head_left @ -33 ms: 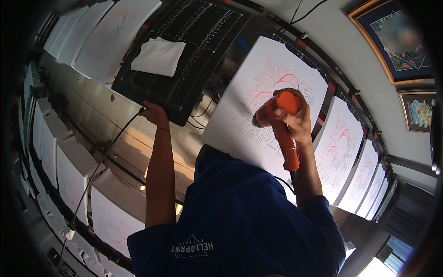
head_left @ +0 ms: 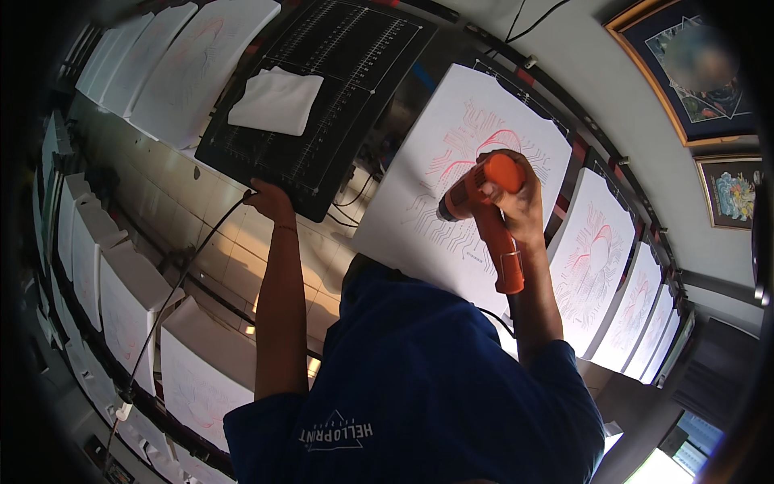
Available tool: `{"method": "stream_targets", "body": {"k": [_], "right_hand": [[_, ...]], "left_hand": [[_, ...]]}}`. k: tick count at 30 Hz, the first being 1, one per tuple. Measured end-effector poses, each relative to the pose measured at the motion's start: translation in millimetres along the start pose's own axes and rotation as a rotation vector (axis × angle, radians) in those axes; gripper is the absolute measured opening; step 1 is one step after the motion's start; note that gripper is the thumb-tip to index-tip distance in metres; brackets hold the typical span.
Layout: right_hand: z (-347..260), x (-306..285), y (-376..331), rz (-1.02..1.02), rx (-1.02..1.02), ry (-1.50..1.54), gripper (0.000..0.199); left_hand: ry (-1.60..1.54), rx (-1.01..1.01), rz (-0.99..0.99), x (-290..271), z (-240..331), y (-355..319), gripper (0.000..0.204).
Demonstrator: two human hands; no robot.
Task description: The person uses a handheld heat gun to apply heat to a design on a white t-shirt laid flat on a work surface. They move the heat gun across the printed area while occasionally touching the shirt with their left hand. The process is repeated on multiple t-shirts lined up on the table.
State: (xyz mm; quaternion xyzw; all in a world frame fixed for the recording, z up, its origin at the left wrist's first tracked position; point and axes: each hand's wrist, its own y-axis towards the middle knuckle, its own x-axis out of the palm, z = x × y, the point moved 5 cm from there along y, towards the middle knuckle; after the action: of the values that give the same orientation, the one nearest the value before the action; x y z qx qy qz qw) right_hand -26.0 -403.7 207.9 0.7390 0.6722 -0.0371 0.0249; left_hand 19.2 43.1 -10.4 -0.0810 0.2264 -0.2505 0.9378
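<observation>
My right hand (head_left: pixel 524 202) is closed around an orange heat gun (head_left: pixel 494 230), its dark nozzle aimed down and to the left. The gun is above a white fabric panel (head_left: pixel 395 214) printed with red and grey circuit-like lines; the gap between them is hard to judge. My left hand (head_left: pixel 272 203) grips a black cord (head_left: pixel 193 254) at the near edge of a black board (head_left: pixel 347 121). On that board, marked with white scales, lies a folded white cloth (head_left: pixel 276 101).
More printed white panels (head_left: pixel 597 258) stand in a row at right, with others (head_left: pixel 193 64) at far left and lower left (head_left: pixel 201 375). Dark rails (head_left: pixel 556 85) run behind them. Loose cables (head_left: pixel 355 194) hang beside the board above a tiled floor (head_left: pixel 242 242). Framed pictures (head_left: pixel 730 194) are on the wall.
The heat gun has tilted very slightly, its handle end rising a little in the picture. My left hand has stayed on the cord by the board.
</observation>
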Motion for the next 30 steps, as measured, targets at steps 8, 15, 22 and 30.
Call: {"method": "stream_targets", "body": {"k": [8,15,22,30], "right_hand": [[7,-15,56,0.125,-0.108,-0.046,0.069],[10,-26,49,0.080,-0.061,-0.033,0.067],[1,-41,38,0.144,-0.135,-0.244,0.071],[-12,-35,1,0.054,-0.152,-0.186,0.073]], "left_hand": [[-0.037,0.030,-0.022,1,6,-5,0.065],[-0.015,0.047,-0.009,1,2,2,0.063],[-0.053,0.035,-0.021,3,1,0,0.063],[-0.072,0.029,-0.034,3,1,-3,0.062]]}}
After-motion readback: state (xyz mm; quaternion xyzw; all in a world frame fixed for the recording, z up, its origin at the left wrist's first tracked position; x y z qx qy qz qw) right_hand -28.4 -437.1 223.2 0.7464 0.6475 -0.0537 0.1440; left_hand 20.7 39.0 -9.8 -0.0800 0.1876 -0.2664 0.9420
